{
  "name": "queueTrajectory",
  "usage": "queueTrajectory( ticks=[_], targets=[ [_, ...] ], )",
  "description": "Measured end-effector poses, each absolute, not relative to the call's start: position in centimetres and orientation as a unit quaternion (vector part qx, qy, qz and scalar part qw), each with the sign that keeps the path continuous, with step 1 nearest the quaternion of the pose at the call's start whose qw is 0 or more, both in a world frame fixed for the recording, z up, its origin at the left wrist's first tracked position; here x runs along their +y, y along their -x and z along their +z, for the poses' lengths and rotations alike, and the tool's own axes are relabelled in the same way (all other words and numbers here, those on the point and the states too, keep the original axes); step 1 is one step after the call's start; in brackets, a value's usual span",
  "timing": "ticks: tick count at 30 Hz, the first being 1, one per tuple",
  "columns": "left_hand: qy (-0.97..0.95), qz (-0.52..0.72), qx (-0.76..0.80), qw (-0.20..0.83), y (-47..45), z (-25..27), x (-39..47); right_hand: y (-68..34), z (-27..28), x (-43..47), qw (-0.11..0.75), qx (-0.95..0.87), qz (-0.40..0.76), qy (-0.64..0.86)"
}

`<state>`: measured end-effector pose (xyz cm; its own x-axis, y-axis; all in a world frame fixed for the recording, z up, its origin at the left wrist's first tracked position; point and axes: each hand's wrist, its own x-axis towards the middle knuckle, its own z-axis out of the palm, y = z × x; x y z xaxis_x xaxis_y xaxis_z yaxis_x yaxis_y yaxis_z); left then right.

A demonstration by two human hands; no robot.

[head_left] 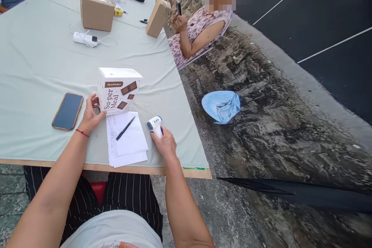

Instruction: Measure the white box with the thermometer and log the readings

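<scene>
While our right hand [166,142] is wrapped round the thermometer gun [156,126], our left hand [92,115] clamps the lower left edge of the white box [119,92], upright on the table [43,66] behind papers [130,151] bearing a pen [125,128].

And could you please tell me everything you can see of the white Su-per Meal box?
The NutriMotion Su-per Meal box looks like thin white card. Its front bears a brown label with the brand in white, brown lettering running sideways, and pictures of brown bars. The top looks closed. It stands upright on the pale green tablecloth, at the far end of the papers; whether it overlaps them is unclear. The left hand holds its lower left edge, thumb at the front.
</scene>
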<state>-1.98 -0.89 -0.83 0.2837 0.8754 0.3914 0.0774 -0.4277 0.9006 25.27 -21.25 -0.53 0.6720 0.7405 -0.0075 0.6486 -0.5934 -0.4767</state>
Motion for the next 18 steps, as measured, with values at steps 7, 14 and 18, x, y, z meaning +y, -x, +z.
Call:
queueTrajectory(
  ticks=[7,14,18],
  targets=[
    [-0.705,0.467,0.330,0.419,1.6,-0.3,-1.1,-22.9,0.0,-19.7,0.244,-0.490,-0.029,0.837],
    [-0.732,0.432,0.410,0.329,1.5,-0.4,-1.5,-20.5,-0.6,-15.1,0.220,-0.657,0.052,0.719],
    [-0.767,0.383,0.446,0.257,1.3,-0.3,-2.1,-21.8,-0.4,-15.8,0.231,-0.697,0.063,0.676]
  ],
)
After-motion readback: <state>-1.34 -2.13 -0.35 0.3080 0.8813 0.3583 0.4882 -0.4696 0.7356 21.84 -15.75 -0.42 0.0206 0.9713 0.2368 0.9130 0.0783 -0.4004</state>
